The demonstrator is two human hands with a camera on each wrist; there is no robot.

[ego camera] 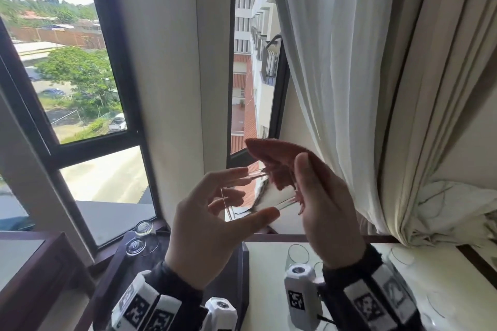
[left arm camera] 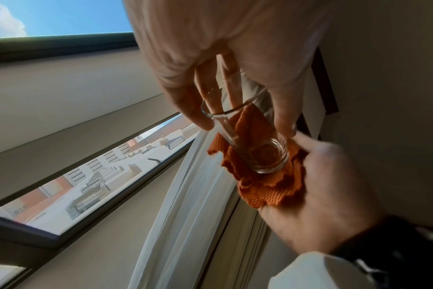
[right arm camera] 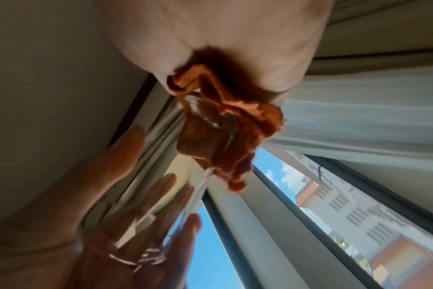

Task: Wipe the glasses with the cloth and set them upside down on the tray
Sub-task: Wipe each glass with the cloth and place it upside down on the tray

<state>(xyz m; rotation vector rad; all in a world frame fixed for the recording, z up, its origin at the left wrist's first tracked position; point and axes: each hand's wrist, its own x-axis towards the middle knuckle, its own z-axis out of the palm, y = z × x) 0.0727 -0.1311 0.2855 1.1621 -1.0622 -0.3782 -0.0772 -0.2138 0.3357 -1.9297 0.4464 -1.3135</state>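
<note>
My left hand [ego camera: 251,193] holds a clear glass [ego camera: 271,196] on its side in mid-air, thumb below and fingers above near the rim. My right hand [ego camera: 317,191] grips a rust-orange cloth [ego camera: 277,158] and presses it round the glass's thick base. In the left wrist view the glass [left arm camera: 265,156] points base-first into the cloth [left arm camera: 262,191] cupped in the right hand [left arm camera: 329,191]. The right wrist view is blurred; there the bunched cloth [right arm camera: 218,136] covers the glass's end. Two glasses [ego camera: 144,228] stand upside down on the dark tray [ego camera: 115,263] at lower left.
A white tabletop [ego camera: 266,282] lies below my hands with more upright glasses [ego camera: 297,256] on it. A window and wall pillar [ego camera: 172,88] rise close in front. Pale curtains [ego camera: 376,88] hang at the right, bunched onto the table's far right corner.
</note>
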